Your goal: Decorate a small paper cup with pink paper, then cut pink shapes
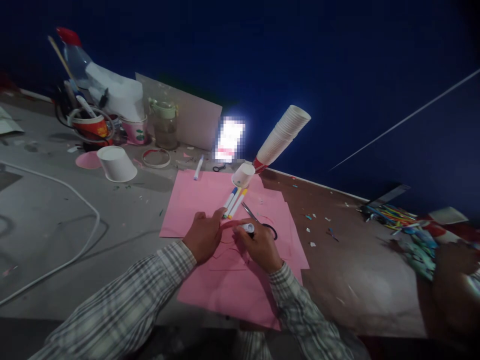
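Note:
My right hand [260,247] is closed around a white marker [248,228], its end pointing up. The tip is hidden by the fingers. My left hand [205,237] pinches one end of a small curved red strip, apparently paper [230,224], which reaches across to the right fingers. Both hands rest over stacked pink paper sheets [240,300], where faint drawn outlines show. Just beyond the fingers lie a blue-capped marker [230,200] and a yellow-capped marker [240,199]. Scissors with black handles [270,231] lie beside my right hand. An upturned white paper cup [243,175] stands at the sheets' far edge.
A tall leaning stack of paper cups [283,135] stands against the blue wall. To the left are another paper cup [118,165], a glass jar [165,127], a tool-filled red cup [90,127] and a white cable [95,215]. Another person's hand [455,260] is at the right.

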{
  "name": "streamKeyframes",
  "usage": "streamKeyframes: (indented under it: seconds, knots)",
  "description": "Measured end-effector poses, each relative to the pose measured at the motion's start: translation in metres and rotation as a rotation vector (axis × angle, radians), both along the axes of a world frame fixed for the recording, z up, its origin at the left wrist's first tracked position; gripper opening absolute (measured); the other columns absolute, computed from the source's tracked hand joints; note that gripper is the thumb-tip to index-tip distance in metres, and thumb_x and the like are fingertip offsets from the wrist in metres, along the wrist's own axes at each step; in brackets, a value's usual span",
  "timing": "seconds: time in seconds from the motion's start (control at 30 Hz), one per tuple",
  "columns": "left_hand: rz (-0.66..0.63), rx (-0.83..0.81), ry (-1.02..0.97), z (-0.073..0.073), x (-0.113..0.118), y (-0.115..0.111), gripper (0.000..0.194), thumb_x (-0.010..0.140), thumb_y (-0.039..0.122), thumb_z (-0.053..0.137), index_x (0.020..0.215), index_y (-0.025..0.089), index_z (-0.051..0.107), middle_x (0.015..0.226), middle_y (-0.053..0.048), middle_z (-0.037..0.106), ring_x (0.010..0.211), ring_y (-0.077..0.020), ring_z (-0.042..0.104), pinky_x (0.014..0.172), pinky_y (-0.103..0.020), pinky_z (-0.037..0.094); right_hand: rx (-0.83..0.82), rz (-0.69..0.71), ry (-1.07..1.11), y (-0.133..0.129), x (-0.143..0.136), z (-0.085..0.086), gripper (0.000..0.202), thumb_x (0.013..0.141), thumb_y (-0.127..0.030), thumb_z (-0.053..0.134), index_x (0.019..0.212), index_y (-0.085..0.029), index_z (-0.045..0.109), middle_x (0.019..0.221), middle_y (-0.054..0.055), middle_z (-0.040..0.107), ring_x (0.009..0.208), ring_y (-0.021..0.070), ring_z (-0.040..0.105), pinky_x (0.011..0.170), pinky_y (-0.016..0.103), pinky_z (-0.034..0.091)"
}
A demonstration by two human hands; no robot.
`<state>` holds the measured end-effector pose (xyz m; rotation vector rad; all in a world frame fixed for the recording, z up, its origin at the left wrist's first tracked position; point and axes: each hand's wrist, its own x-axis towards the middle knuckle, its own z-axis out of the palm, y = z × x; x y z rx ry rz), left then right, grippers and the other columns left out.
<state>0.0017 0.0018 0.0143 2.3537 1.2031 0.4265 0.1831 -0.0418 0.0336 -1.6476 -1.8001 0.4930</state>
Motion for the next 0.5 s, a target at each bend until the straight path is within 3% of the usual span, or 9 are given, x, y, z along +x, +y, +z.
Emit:
streamKeyframes:
  seconds: [0.1, 0.2, 0.33, 0.5]
  knots:
    - [0.006, 0.027, -0.025, -0.004, 0.0, -0.001, 0.05, 0.087, 0.011, 0.04, 0.137, 0.009, 0.038, 0.069, -0.001, 0.069, 0.066, -0.0215, 0.066, 0.09, -0.041, 0.036, 0.03, -0.002, 0.14, -0.003, -0.002, 0.005, 0.018, 0.09, -0.034, 0.057, 0.086, -0.02, 0.068, 0.078, 0.004, 0.074, 0.067, 0.0178, 0.068, 0.064, 0.027, 0.052]
    - [0.005, 0.052, -0.054, -0.006, -0.001, -0.001, 0.051, 0.087, 0.011, 0.041, 0.137, 0.01, 0.037, 0.071, -0.001, 0.069, 0.068, -0.0217, 0.066, 0.09, -0.041, 0.036, 0.024, 0.05, 0.196, -0.004, -0.007, 0.003, 0.018, 0.089, -0.035, 0.059, 0.087, -0.021, 0.07, 0.084, 0.005, 0.075, 0.071, 0.0187, 0.069, 0.066, 0.028, 0.053]
    - [0.011, 0.026, -0.028, -0.005, -0.001, 0.0, 0.052, 0.086, 0.012, 0.042, 0.138, 0.01, 0.038, 0.07, -0.001, 0.068, 0.068, -0.0219, 0.066, 0.091, -0.042, 0.036, -0.055, 0.134, 0.098, -0.002, -0.012, -0.007, 0.016, 0.089, -0.035, 0.061, 0.091, -0.022, 0.07, 0.087, 0.006, 0.076, 0.072, 0.0192, 0.07, 0.067, 0.029, 0.053]
    - [0.007, 0.033, -0.024, -0.003, 0.0, 0.001, 0.051, 0.086, 0.012, 0.042, 0.137, 0.009, 0.039, 0.067, 0.0, 0.067, 0.066, -0.023, 0.066, 0.09, -0.042, 0.036, -0.045, 0.106, -0.08, 0.001, -0.006, -0.007, 0.018, 0.09, -0.034, 0.059, 0.092, -0.02, 0.069, 0.081, 0.006, 0.075, 0.074, 0.0202, 0.069, 0.071, 0.031, 0.05]
